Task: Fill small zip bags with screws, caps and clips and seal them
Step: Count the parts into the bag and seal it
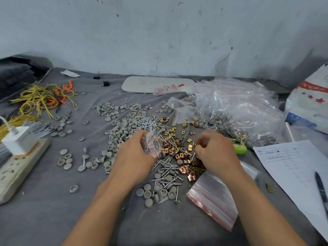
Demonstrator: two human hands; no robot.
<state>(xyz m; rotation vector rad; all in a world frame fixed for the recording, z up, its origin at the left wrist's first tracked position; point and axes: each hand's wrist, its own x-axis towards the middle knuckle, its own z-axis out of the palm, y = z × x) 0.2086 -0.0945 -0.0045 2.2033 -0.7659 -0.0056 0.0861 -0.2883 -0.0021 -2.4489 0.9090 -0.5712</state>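
While in left hand point(134, 157), one zip bag point(153, 145)

A charger point(17, 139) sits plugged into the power strip point(16, 173). Yellow wires point(40, 98) lie behind the strip. Far to its right, a pen point(322, 190) rests on paper point(291, 160).

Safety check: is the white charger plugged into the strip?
Plugged in: white charger sits seated on the power strip, cable attached on top.

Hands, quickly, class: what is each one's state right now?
Left hand: holds a small zip bag.
Right hand: fingers curled, apparently pinching a gold clip.
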